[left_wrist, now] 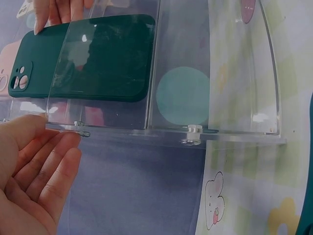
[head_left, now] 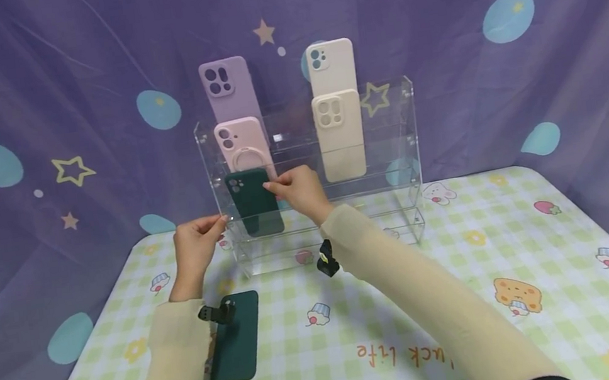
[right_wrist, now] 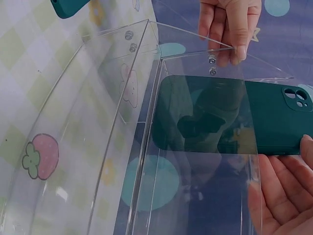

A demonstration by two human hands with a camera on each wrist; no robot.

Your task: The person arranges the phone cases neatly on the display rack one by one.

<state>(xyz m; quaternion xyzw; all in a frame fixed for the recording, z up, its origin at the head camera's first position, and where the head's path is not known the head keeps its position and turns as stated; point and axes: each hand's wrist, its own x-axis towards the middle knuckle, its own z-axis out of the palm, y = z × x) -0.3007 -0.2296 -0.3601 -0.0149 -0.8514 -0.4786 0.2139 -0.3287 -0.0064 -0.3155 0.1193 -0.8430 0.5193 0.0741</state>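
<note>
A dark green phone case point(head_left: 255, 202) stands in a lower tier of the clear acrylic display rack point(head_left: 313, 258), its bottom part behind the transparent front panel. My right hand point(head_left: 301, 191) pinches the case's right edge, thumb in front and fingers behind. At the rack's left side, my left hand point(head_left: 195, 244) grips the side panel edge between thumb and fingers, seen closely in the left wrist view. The case's camera cutout point(right_wrist: 297, 99) faces outward at its top. Behind it rises a pink phone case point(head_left: 241, 140) with a ring, partly covered.
A purple case point(head_left: 232, 94) stands at the rack's back left; a white case point(head_left: 335, 69) and a cream case point(head_left: 341, 141) stand on the right. Another dark green case point(head_left: 238, 344) lies on the checked tablecloth point(head_left: 387, 306) beside my left forearm. A purple curtain point(head_left: 444, 116) hangs behind.
</note>
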